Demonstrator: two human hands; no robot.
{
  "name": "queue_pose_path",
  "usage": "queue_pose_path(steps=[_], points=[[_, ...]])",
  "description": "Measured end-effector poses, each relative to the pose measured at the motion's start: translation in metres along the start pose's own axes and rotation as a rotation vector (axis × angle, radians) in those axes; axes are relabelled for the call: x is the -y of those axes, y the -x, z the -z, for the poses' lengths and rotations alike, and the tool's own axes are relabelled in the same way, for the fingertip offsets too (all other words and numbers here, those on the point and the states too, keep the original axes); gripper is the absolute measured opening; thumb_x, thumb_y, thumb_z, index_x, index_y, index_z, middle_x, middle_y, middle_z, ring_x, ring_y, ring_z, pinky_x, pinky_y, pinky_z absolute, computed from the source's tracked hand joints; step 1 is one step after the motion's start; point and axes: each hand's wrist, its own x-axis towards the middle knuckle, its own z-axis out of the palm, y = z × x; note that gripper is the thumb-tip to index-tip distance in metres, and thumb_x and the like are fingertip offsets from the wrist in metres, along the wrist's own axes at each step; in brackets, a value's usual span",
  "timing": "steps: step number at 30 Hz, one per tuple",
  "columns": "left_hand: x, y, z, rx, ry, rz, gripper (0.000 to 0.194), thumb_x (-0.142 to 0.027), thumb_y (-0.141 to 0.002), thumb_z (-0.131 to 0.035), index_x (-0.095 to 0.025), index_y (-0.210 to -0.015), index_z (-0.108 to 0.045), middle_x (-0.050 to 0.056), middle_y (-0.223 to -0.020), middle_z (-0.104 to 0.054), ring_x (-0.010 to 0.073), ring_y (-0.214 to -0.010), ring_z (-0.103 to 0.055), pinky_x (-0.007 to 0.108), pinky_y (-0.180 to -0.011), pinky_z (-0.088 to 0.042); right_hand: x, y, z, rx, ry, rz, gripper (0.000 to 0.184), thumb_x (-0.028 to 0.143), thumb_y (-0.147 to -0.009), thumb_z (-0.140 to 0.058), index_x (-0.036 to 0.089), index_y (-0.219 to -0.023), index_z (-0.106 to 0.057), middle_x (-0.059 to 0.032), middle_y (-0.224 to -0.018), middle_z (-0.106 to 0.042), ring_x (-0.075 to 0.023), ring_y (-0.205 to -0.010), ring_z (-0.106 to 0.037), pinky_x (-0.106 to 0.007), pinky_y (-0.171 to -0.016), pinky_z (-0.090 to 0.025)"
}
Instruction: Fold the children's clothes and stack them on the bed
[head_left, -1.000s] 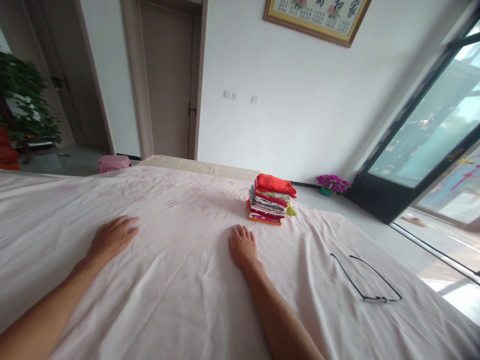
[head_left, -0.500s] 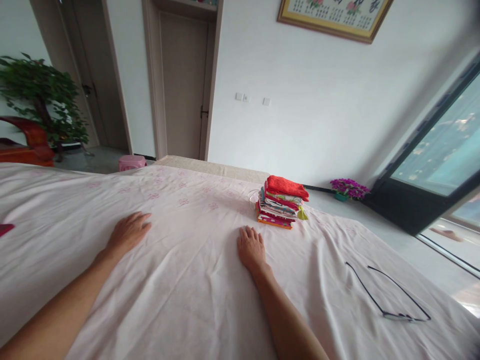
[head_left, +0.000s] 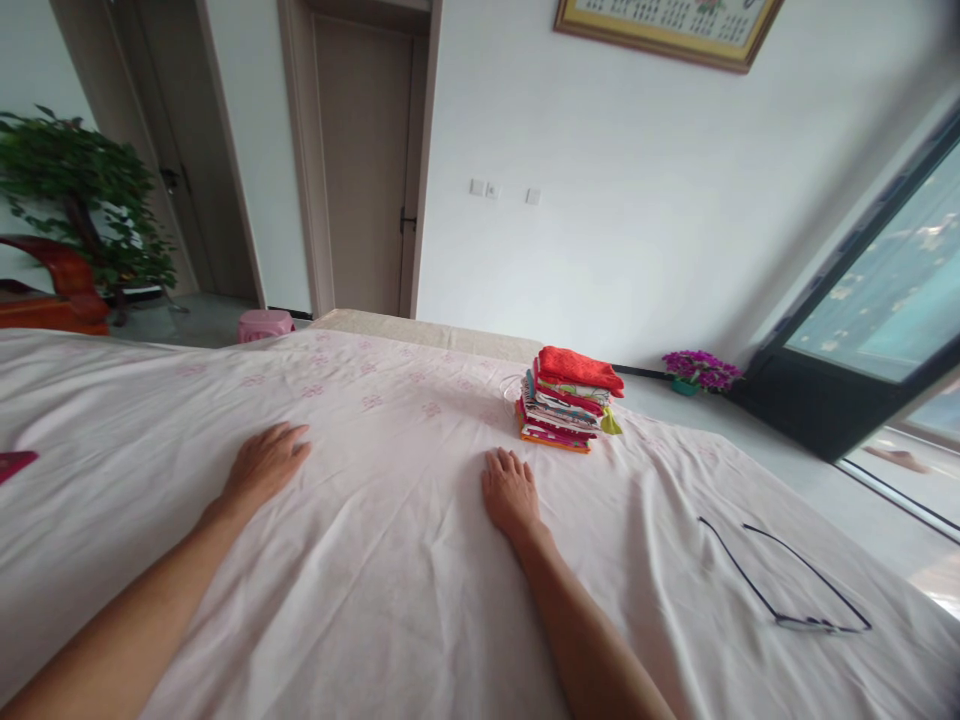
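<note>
My left hand lies palm down on the pale pink, flower-patterned sheet, its fingers stretched out and the thumb a little apart. To the right, my right hand also rests flat on the sheet with nothing in it. Just beyond its fingertips stands a stack of folded cloths in several colours, with a red cloth on top. A yellow-green bit of fabric sticks out at the stack's right side. Neither hand touches the stack.
Unfolded eyeglasses lie on the sheet at the right. A dark pink object shows at the left edge. Past the bed are a pink stool, a potted plant, a wooden chair and purple flowers.
The view has turned to the left, bringing the wooden chair and the dark pink object into sight. Both hands stay flat on the sheet; the stack and eyeglasses look unmoved.
</note>
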Motion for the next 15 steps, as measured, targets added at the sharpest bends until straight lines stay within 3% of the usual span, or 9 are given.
queue_pose_path(steps=[15], points=[[-0.0050,0.0066,0.0073,0.007,-0.065,-0.012,0.056,-0.044,-0.097,-0.026,-0.020,-0.142,-0.048,0.013,-0.146,-0.049,0.0267,-0.134,-0.045,0.042,-0.110,-0.033,-0.0005,-0.0017,-0.0014,0.006,-0.017,-0.005,0.048,0.033,-0.100,-0.035,0.022,-0.145,-0.046,-0.0090,-0.154,-0.041,-0.0259,-0.143,-0.029,-0.043,-0.117,-0.016]])
